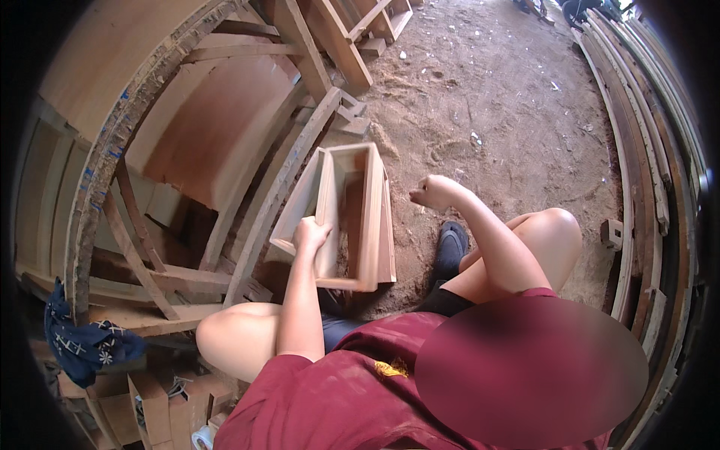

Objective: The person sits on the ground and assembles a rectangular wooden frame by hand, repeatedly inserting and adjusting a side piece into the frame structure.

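Note:
An open wooden box (370, 217) of pale boards, like a drawer or small cabinet frame, stands tilted in front of my knees. A board runs lengthwise through it and splits it into two long compartments. My left hand (310, 234) is wrapped over the top edge of that middle board. To the right of the box, apart from it, my right hand (437, 193) hangs above the dirt floor with its fingers curled closed. Whatever those fingers may hold is hidden or too small to name.
A large wooden frame (289, 161) with slats and panels fills the left side. Long boards (637, 150) are stacked along the right. A small wood block (611, 235) lies beside them. Dark blue cloth (82, 337) hangs at lower left, above wooden pieces (154, 405).

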Demonstrator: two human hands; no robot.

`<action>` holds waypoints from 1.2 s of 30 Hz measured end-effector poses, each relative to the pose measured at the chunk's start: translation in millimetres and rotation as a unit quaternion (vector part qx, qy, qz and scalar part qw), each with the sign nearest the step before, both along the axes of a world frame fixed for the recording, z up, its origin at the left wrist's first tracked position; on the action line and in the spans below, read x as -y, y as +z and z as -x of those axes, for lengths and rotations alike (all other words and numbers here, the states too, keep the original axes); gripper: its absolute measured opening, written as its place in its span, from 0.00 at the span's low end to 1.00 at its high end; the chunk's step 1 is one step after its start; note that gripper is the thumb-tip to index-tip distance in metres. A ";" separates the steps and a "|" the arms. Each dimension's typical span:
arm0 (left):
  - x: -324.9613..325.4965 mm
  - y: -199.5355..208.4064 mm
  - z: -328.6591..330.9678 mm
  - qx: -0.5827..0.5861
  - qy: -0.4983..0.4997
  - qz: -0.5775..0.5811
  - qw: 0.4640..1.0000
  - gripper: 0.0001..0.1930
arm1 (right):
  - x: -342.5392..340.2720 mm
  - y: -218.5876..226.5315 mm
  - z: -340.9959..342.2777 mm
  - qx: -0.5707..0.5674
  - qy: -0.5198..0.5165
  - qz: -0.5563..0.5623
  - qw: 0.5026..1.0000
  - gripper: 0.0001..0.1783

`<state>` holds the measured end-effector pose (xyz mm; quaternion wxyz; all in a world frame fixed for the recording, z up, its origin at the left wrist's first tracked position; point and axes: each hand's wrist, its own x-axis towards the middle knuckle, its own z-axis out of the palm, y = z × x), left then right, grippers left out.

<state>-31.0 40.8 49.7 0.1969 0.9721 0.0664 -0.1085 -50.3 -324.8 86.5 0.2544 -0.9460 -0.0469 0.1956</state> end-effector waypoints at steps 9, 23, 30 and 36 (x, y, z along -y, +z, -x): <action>39.2 -27.2 5.6 -0.039 0.049 0.049 0.997 0.39 | -19.9 -20.4 -4.2 -0.088 -0.152 -0.203 0.963 0.27; 56.9 -68.8 -34.0 0.007 0.232 0.394 0.889 0.19 | -90.3 -51.0 53.3 -0.002 -0.214 -0.119 0.969 0.33; 56.7 -59.6 -28.8 0.064 0.242 0.360 0.899 0.17 | -104.8 -45.2 39.8 -0.006 -0.216 -0.138 0.967 0.30; 63.6 -29.1 -19.4 0.069 0.255 0.356 0.896 0.17 | -106.5 -89.5 -35.3 0.088 -0.176 -0.040 0.980 0.24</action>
